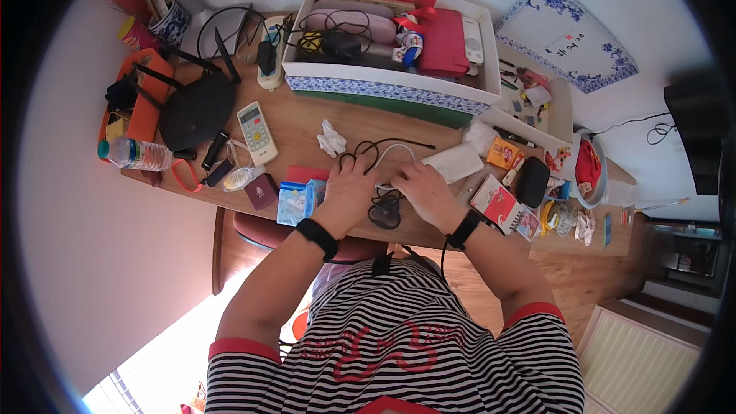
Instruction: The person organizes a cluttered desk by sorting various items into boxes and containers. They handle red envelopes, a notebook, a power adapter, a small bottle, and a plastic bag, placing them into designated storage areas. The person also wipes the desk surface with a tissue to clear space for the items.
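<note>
My left hand is on the desk with its fingers closed around loops of a thin black cable, whose plug end points right. A white cable arches between both hands. My right hand has curled fingers pinching this white cable; the fingertips partly hide the grip. Between my wrists, near the desk's front edge, sits a dark rounded object under a tangle of black cord. Just beyond my right hand is a flat white pouch or sheet. Blue-and-white packets lie beside my left wrist.
A large open box of cases and cables stands at the back. Leftward are a remote control, a black router, an orange bin and a plastic bottle. Rightward are a spiral notebook and a black case.
</note>
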Demonstrator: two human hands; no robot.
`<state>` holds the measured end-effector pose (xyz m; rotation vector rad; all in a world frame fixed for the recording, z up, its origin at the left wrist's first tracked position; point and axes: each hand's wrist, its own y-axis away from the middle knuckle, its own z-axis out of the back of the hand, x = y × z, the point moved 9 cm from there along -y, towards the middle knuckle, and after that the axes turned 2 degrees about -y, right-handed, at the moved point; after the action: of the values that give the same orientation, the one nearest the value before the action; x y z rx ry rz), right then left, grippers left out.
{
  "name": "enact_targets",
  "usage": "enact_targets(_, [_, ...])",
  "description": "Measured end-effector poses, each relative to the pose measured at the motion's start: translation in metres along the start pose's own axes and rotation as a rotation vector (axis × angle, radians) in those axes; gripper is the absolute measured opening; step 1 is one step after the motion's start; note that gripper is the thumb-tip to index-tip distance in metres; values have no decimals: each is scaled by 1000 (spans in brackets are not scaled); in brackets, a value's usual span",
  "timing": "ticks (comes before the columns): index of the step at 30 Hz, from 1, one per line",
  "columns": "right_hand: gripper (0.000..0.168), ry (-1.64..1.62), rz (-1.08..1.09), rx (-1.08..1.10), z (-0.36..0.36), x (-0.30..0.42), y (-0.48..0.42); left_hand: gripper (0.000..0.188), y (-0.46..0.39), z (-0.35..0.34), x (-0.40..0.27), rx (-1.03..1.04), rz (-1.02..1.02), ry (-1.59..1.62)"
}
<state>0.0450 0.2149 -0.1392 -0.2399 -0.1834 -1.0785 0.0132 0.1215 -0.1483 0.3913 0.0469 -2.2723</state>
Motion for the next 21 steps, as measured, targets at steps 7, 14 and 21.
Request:
enact_targets(7, [13,-47,-34,-106,2,-11,-17,51,-24,-21,0,64,111,-131])
enact_targets(14, [29,-184,-145,-159,-6,-18,-19,25,-28,-5,12,-120,55,213])
enact_targets(21, [50,-533,-241,-271,12,-19,-28,23,-30,27,20,-171,132,699])
